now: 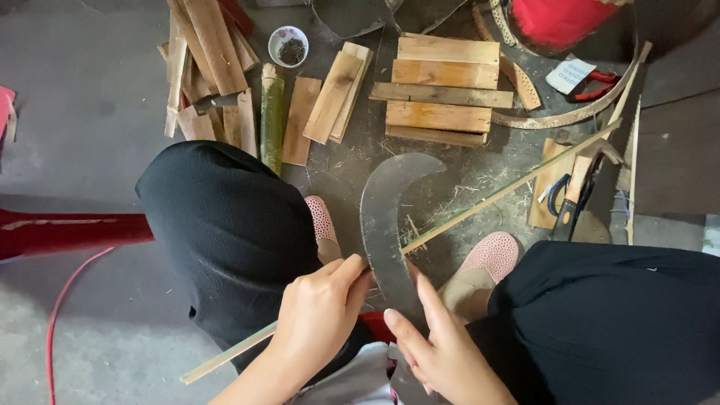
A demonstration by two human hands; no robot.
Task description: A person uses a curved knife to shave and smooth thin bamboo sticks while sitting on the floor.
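Two hands: left hand [319, 319] pinching bamboo strip [495, 196], right hand [442, 349] on curved blade [386, 217], handle hidden

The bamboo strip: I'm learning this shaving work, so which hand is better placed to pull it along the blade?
Probably the left hand: it already pinches the strip beside the blade. The right hand steadies the blade.

Red container [559, 22] cut off by top edge.

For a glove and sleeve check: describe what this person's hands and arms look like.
Both the left hand and the right hand are bare: no gloves, rings or watch show. Nails are short and unpainted. The forearms in view are uncovered, with no sleeve reaching the wrists.
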